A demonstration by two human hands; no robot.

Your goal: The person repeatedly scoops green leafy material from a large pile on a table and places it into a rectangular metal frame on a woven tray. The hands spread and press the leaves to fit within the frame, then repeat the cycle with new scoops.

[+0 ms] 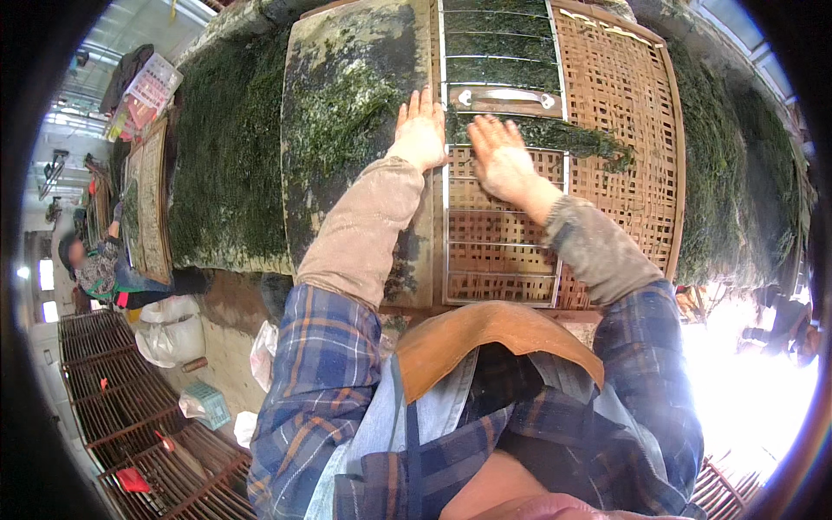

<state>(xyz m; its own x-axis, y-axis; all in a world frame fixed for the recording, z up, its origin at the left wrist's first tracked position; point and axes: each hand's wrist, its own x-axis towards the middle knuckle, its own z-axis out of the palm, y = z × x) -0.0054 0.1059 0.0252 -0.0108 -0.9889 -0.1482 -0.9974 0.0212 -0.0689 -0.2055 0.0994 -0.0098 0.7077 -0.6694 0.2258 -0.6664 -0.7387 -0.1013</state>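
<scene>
My left hand (421,133) lies flat, fingers stretched forward, along the seam between a stained board (325,195) and the left rail of a metal wire grid (500,209). Tangled green seaweed (344,110) lies on that board to its left. My right hand (504,159) is spread over the grid, palm down, at the lower edge of a strip of seaweed (559,134). Just beyond its fingertips, a wooden bar with a white handle (507,99) crosses the grid. Under the grid is a woven bamboo mat (624,97), bare on the right and nearest me. Seaweed covers the grid's far end.
Thick seaweed heaps lie left (221,156) and right (728,169) of the mat. At far left, a person (97,266) is beside another framed mat (153,201). Slatted racks (136,390), a white sack (170,331) and a teal crate (207,403) stand lower left.
</scene>
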